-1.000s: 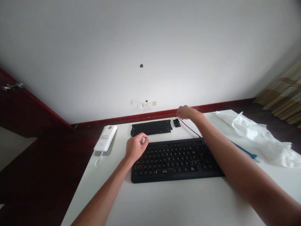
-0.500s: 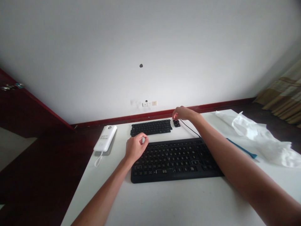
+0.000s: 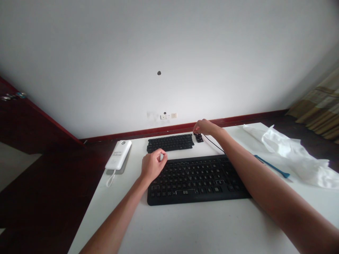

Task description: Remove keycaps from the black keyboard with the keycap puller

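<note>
A black keyboard base (image 3: 196, 180) with its keycaps off lies on the white table. Behind it, loose black keycaps (image 3: 170, 142) are laid out in rows. My left hand (image 3: 154, 164) rests at the base's upper left corner, its fingers curled together; whatever they may hold is hidden. Farther back, my right hand (image 3: 204, 127) reaches over a small group of keycaps (image 3: 198, 138) to the right of the rows. Its fingers point down and are pinched at the group's far end; a keycap between them cannot be made out. My right forearm covers the base's right end.
At the table's left edge lies a white power bank (image 3: 118, 155) with a strap. A blue pry tool (image 3: 272, 166) and a crumpled white plastic bag (image 3: 293, 151) are on the right. A black cable (image 3: 214, 144) runs behind the base under my right arm.
My right hand has shifted slightly left and down at the small keycap group. My left hand stays in place.
</note>
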`<state>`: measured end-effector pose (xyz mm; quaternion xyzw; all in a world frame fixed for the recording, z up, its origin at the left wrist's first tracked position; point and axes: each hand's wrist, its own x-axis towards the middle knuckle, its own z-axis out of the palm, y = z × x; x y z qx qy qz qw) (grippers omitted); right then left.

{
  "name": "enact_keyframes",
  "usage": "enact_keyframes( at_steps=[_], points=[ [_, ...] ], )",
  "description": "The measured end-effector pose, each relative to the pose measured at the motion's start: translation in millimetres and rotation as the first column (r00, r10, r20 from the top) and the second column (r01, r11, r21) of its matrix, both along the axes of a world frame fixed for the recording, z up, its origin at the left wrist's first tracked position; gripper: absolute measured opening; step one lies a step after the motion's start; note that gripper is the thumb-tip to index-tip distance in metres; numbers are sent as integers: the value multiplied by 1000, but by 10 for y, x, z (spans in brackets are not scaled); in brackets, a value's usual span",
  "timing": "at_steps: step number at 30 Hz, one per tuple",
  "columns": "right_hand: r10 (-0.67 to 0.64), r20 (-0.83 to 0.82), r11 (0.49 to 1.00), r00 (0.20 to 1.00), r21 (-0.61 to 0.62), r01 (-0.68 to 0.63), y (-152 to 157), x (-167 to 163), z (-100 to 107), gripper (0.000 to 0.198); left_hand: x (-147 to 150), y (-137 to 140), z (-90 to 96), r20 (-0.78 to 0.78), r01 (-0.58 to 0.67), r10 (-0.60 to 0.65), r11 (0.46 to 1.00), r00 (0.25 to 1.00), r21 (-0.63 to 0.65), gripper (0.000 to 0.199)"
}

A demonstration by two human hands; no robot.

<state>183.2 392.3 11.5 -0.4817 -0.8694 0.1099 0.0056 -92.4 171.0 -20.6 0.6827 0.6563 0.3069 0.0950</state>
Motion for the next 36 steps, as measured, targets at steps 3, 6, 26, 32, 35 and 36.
enact_keyframes(
  at_steps=[3, 6, 26, 32, 35, 36],
  points=[
    [-4, 3, 1000, 1000, -2, 4, -24, -10, 32, 21, -2, -1, -6, 3, -1, 1, 1000, 1000, 3, 23],
    [-83, 8, 996, 996, 18, 83, -50, -5, 100, 24, -5, -2, -12, 3, 1, -1, 1000, 1000, 9, 23],
    [78, 62, 995, 995, 54, -82, -3, -17, 19, 34, -4, 3, -13, -7, -5, 5, 1000, 1000, 9, 23],
    [63, 79, 998, 995, 6, -63, -6, -4, 39, 29, -2, -1, -7, -1, -2, 2, 1000, 1000, 0, 23],
    [52, 81, 999, 995, -5, -52, -14, -5, 57, 29, 1, -4, -2, 3, 1, -1, 1000, 1000, -4, 23],
    [50, 81, 999, 995, -8, -50, -19, -7, 65, 30, 2, -6, 0, 4, 2, -2, 1000, 1000, -5, 23]
  ],
)
